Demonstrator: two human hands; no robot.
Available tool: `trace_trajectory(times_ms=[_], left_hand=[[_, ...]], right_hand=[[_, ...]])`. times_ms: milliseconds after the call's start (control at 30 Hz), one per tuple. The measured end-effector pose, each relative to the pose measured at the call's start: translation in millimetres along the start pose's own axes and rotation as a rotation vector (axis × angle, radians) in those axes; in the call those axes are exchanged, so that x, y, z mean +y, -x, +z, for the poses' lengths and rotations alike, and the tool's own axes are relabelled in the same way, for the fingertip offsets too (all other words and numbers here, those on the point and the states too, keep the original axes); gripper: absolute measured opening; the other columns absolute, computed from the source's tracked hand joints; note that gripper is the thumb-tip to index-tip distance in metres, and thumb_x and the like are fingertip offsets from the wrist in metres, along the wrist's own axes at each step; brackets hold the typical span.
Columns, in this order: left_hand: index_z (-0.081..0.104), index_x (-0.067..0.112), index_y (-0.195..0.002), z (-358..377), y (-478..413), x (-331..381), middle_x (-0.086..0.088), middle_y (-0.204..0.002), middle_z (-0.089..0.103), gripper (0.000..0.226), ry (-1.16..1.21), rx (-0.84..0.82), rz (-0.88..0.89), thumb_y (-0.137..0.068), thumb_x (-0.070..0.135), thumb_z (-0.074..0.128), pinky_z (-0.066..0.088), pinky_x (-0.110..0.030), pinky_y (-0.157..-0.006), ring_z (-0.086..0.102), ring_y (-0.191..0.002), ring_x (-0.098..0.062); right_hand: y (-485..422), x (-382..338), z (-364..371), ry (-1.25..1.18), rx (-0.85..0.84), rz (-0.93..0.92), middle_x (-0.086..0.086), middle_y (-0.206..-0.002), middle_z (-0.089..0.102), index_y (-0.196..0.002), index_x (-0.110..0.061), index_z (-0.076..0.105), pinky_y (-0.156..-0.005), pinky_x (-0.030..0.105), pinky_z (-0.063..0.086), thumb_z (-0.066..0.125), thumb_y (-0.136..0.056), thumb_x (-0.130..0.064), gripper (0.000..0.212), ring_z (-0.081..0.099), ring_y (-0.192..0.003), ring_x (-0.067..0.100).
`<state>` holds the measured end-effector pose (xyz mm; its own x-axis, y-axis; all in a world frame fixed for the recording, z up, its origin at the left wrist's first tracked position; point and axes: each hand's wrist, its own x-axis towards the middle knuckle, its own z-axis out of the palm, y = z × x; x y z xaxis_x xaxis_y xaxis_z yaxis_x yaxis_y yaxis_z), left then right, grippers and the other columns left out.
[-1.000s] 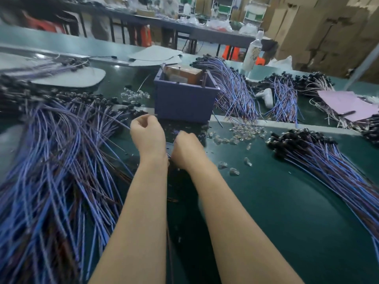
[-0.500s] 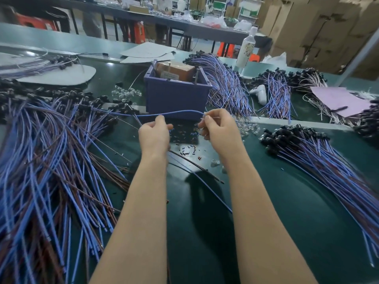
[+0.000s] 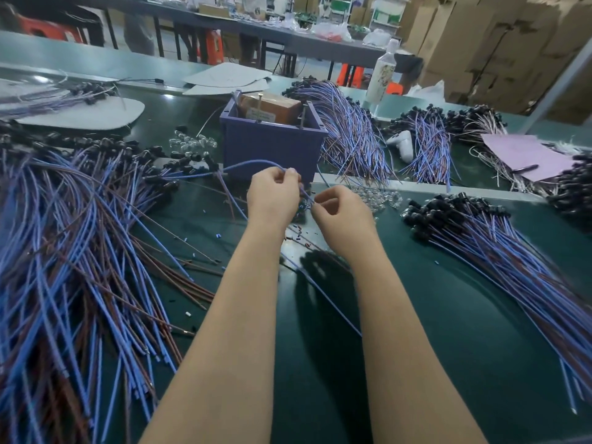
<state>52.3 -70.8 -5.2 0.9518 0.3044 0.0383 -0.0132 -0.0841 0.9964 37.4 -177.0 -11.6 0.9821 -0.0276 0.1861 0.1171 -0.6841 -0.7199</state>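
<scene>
At the middle of the dark green table [image 3: 448, 315], just at six o'clock of the purple plastic box [image 3: 272, 145], the left hand [image 3: 274, 195] and the right hand [image 3: 344, 216] work on a thin blue insulated wire [image 3: 253, 162]. The left grip is pressed together, thumb and forefinger pinching the wire where it arcs up and away toward nine o'clock. The right grip is curled too, its fingertips pinching the short stretch that slants down between the hands, at four o'clock of the left. The hands are near each other but apart, raised a little above the table. At nine o'clock of them spreads a loose heap of blue and brown wires [image 3: 64, 251], its black-capped ends toward twelve. At three o'clock lies a tidier fan of black-capped blue wires [image 3: 496, 251]. A scatter of small clear plastic beads [image 3: 378, 195] lies just beside the right hand at one o'clock. Farther out at one o'clock a white plastic bottle [image 3: 382, 75] stands upright, and a pink paper sheet [image 3: 525, 155] lies at two o'clock.
</scene>
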Motion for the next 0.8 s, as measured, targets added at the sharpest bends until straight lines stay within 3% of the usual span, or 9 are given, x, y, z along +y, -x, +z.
trace_trajectory(times_ms=[67, 200, 333, 433, 533, 633, 700, 800], left_hand=[[0.067, 0.005, -0.085, -2, -1, -7, -0.015, -0.089, 0.068, 0.028, -0.149, 0.021, 0.012, -0.096, 0.021, 0.047, 0.051, -0.039, -0.085, 0.062, -0.094, -0.034], [0.059, 0.014, -0.072, -10, -1, -20, -0.008, -0.084, 0.063, 0.028, -0.472, 0.034, -0.017, -0.093, 0.031, 0.052, 0.038, -0.028, -0.071, 0.059, -0.096, -0.031], [0.069, 0.009, -0.093, -13, -3, -22, -0.009, -0.098, 0.070, 0.032, -0.419, 0.052, -0.046, -0.094, 0.034, 0.049, 0.047, -0.030, -0.083, 0.062, -0.098, -0.028], [0.067, 0.008, -0.095, -16, -3, -22, -0.010, -0.100, 0.069, 0.031, -0.448, 0.128, -0.023, -0.096, 0.029, 0.045, 0.043, -0.028, -0.078, 0.059, -0.094, -0.030], [0.064, 0.009, -0.109, -21, -4, -26, -0.011, -0.112, 0.065, 0.029, -0.524, 0.145, -0.056, -0.096, 0.026, 0.044, 0.041, -0.032, -0.081, 0.056, -0.105, -0.032], [0.062, 0.013, -0.110, -27, -4, -29, -0.011, -0.118, 0.060, 0.026, -0.597, 0.184, -0.058, -0.094, 0.026, 0.046, 0.045, -0.037, -0.087, 0.053, -0.110, -0.032], [0.063, 0.013, -0.110, -29, -5, -30, -0.012, -0.120, 0.058, 0.027, -0.638, 0.212, -0.061, -0.093, 0.027, 0.047, 0.046, -0.043, -0.094, 0.050, -0.115, -0.034], [0.062, 0.008, -0.110, -29, -7, -31, -0.013, -0.116, 0.061, 0.033, -0.671, 0.129, -0.118, -0.094, 0.030, 0.044, 0.046, -0.042, -0.091, 0.051, -0.113, -0.036]], right_hand=[[0, -1, 6, 0.019, -0.021, -0.013, -0.001, -0.094, 0.066, -0.104, -0.016, 0.060, -0.069, 0.022, 0.035, 0.056, -0.090, -0.021, 0.015, 0.058, -0.090, 0.016], [-1, -1, 19, 0.109, -0.115, -0.022, 0.007, -0.102, 0.069, -0.107, -0.012, 0.066, -0.072, 0.023, 0.037, 0.057, -0.091, -0.021, 0.020, 0.060, -0.097, 0.023], [-1, -3, 21, -0.041, -0.029, -0.064, 0.005, -0.087, 0.069, -0.099, -0.012, 0.070, -0.067, 0.023, 0.036, 0.054, -0.093, -0.020, 0.019, 0.060, -0.084, 0.019], [-4, -3, 18, -0.020, 0.073, -0.058, 0.004, -0.092, 0.069, -0.101, -0.013, 0.069, -0.068, 0.021, 0.034, 0.053, -0.094, -0.022, 0.019, 0.057, -0.082, 0.017], [-8, 4, 14, 0.193, -0.014, 0.033, 0.007, -0.100, 0.068, -0.104, -0.015, 0.067, -0.076, 0.027, 0.042, 0.051, -0.095, -0.025, 0.021, 0.059, -0.093, 0.024], [-6, 10, 17, 0.330, -0.131, 0.115, 0.009, -0.107, 0.067, -0.105, -0.015, 0.066, -0.085, 0.033, 0.048, 0.053, -0.093, -0.024, 0.020, 0.060, -0.100, 0.028], [-4, 11, 19, 0.375, -0.176, 0.117, 0.008, -0.110, 0.065, -0.103, -0.017, 0.064, -0.091, 0.036, 0.048, 0.059, -0.089, -0.026, 0.017, 0.058, -0.105, 0.028], [-5, 10, 22, 0.433, -0.237, 0.134, 0.008, -0.113, 0.063, -0.105, -0.016, 0.060, -0.094, 0.036, 0.043, 0.059, -0.090, -0.030, 0.021, 0.054, -0.109, 0.030]])
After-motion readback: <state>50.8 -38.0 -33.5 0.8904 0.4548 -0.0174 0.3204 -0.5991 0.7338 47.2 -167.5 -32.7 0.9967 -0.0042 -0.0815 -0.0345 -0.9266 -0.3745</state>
